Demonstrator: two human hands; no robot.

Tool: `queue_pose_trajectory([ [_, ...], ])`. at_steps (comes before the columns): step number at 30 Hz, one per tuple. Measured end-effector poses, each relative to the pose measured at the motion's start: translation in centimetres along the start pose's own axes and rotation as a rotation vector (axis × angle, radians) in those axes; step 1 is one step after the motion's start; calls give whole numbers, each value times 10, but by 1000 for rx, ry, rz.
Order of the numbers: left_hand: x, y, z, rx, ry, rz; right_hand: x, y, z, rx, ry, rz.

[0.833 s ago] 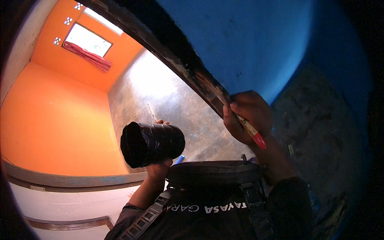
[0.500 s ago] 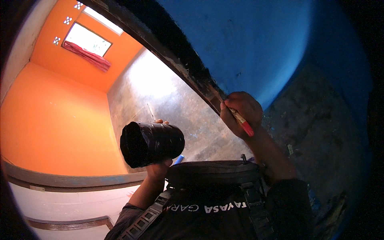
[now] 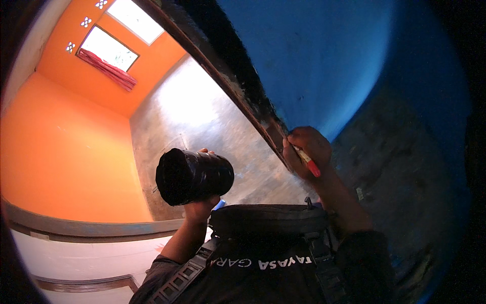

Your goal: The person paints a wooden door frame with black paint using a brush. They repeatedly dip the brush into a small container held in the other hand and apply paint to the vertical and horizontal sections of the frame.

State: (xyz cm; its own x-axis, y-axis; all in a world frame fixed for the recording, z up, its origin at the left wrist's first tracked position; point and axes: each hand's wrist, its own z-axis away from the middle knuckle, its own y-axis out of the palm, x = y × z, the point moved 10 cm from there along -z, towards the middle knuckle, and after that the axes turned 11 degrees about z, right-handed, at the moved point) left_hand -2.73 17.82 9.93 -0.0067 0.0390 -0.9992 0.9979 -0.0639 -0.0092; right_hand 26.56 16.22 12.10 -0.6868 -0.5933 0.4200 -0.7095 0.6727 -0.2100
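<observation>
My left hand (image 3: 203, 205) is wrapped round a black, paint-smeared can (image 3: 210, 175), its dark round end turned toward the left. Much of that hand is hidden behind the can. In my right hand (image 3: 313, 144) is a paintbrush (image 3: 311, 164) with a red-ended, pale handle, gripped between thumb and fingers. Its bristle end points up and left against the lower part of a dark wooden frame (image 3: 223, 76); the bristles are hard to make out. A black painted band (image 3: 230, 38) with a ragged edge runs along that frame, bordering a blue wall (image 3: 314, 55).
Beyond the frame lies a grey floor (image 3: 177, 116) with bright glare, and orange walls (image 3: 71, 157) with a window and red curtain (image 3: 109, 71). A dark, stained floor (image 3: 390, 152) is at right. A black bag (image 3: 268, 218) is strapped across my chest.
My right hand and the brush have shifted slightly down along the frame. The can has turned a little in view. The whole view has shifted slightly.
</observation>
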Motion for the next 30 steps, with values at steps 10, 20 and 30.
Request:
queue_pose_trajectory([
  [10,-8,13,-13,148,382,279,26,-9,-74,-71,-200,38],
  [20,18,-28,-10,-13,263,273,90,-41,-227,-471,-620,10],
  [30,-2,7,-8,19,536,-548,15,-31,-122,-162,-239,133],
])
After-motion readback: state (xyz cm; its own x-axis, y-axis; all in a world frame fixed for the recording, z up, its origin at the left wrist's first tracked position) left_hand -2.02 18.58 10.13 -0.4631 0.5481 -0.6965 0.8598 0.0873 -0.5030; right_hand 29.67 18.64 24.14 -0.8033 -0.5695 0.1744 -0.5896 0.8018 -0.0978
